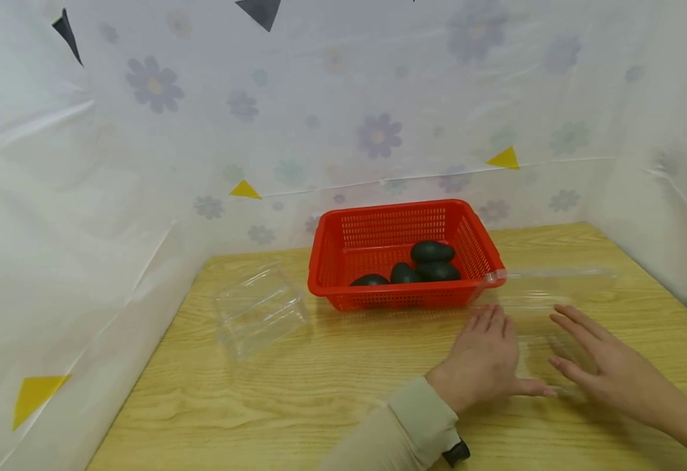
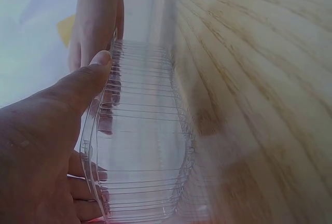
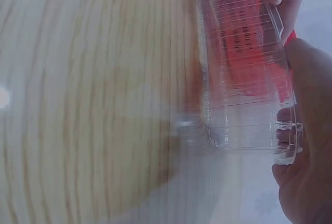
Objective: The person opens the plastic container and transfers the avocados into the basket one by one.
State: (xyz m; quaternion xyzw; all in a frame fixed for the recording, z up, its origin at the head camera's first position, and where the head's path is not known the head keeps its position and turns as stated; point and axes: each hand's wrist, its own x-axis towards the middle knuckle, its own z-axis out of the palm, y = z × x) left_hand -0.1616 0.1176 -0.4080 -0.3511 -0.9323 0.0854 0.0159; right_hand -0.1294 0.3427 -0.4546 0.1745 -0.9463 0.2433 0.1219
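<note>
A clear plastic clamshell box (image 1: 546, 288) lies at the right of the table, its raised part behind the fingertips. The left hand (image 1: 481, 366) lies along its left side, fingers straight forward and thumb spread toward the right. Opposite it, the right hand (image 1: 614, 373) reaches in with loosely spread fingers. In the left wrist view, the thumb of the left hand (image 2: 41, 130) touches the rim of the ribbed box (image 2: 142, 125). The right wrist view has the right hand (image 3: 311, 130) at the box's rim, some fingers showing through the plastic.
A red basket (image 1: 326, 261) stands at the back middle, holding several dark green avocados (image 1: 432, 252). Another clear plastic box (image 1: 261, 311) lies open at the left of the wood-grain table (image 1: 261, 418). Flower-printed sheeting (image 1: 296, 118) hangs behind and at both sides.
</note>
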